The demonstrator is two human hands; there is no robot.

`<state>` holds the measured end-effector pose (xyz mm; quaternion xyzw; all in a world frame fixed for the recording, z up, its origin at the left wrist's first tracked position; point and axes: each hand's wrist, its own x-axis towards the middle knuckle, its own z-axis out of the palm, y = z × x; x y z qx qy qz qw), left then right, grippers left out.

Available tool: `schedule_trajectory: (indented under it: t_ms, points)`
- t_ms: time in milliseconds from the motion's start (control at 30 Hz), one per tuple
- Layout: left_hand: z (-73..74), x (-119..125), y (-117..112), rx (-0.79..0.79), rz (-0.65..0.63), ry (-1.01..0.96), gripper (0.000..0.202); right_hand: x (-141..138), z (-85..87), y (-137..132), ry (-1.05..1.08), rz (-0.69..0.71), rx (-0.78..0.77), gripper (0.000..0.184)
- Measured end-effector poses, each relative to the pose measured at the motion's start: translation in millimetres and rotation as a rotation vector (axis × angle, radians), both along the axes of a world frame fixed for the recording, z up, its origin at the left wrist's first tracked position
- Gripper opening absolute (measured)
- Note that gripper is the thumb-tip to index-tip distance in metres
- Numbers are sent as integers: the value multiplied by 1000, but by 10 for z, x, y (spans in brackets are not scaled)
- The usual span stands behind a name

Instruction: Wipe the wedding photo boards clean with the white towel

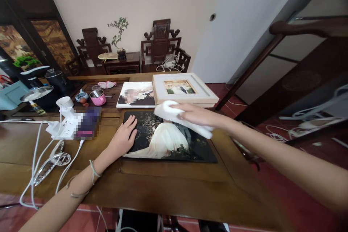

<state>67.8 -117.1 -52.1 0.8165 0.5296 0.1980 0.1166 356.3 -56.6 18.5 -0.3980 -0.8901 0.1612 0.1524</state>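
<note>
A dark photo panel (168, 141) with a white wedding gown on it lies flat on the wooden table. My left hand (123, 136) rests on its left edge, fingers stretched out and holding nothing. Over the panel's upper right part, my right hand (194, 114) grips a white cloth (168, 108). The cloth hangs toward the right and is slightly blurred; it covers part of the picture. I cannot tell whether all of it touches the surface.
Behind the panel lie a white-edged photo (136, 94) and a pale framed photo (186, 87). To the left are a white power strip (69, 127) with cables, a clear hair claw (53, 161) and a pink cup (98, 98). A dark wooden chair (288, 76) stands at the right.
</note>
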Motion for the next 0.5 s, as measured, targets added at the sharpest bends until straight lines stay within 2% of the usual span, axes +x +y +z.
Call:
schedule_trajectory:
  t_ms: [67, 133, 233, 400, 500]
  points:
    - [7, 1, 5, 15, 7, -34, 47, 313, -106, -55, -29, -131, -26, 47]
    - [12, 3, 11, 33, 15, -71, 46, 502, -213, -176, -55, -186, -5, 50]
    - [13, 2, 23, 42, 28, -114, 45, 527, -351, -557, -110, -87, 20, 56]
    - [7, -1, 34, 32, 18, -133, 48, 295, -468, -1374, -102, 112, 74, 57]
    - [10, 3, 29, 13, 19, -108, 49, 262, -447, -1530, -129, 183, 61, 55]
